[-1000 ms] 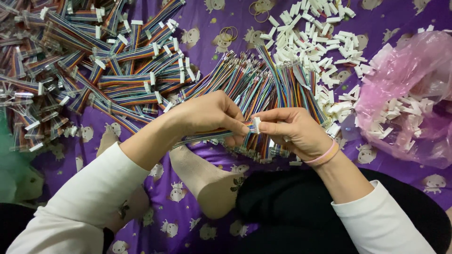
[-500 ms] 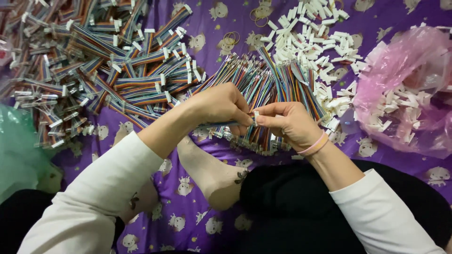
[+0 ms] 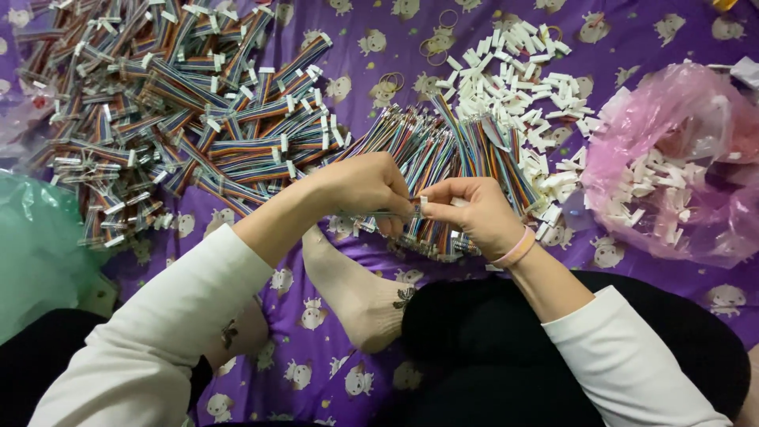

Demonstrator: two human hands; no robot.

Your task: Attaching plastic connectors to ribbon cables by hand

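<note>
— What are the two hands doing?

— They meet in the middle, over the purple sheet [image 3: 474, 39] with little animals on it. The left hand [image 3: 368, 190] has a tight grip on a thin strip of colored wires [image 3: 378, 213]. The right hand [image 3: 474, 213] pinches a small white plug [image 3: 424, 202] between thumb and finger. The plug sits right at the end of the wires.

— What is around them?

— Just behind the hands lies a bunch of loose colored wires [image 3: 443, 150]. A big heap of wires with white ends [image 3: 182, 119] is off to the left. A pile of white plugs [image 3: 530, 79] is at the top right, and more sit in a pink bag [image 3: 672, 166]. A green bag [image 3: 39, 245] is on the far left. A foot in a sock [image 3: 356, 292] rests under the hands.
</note>
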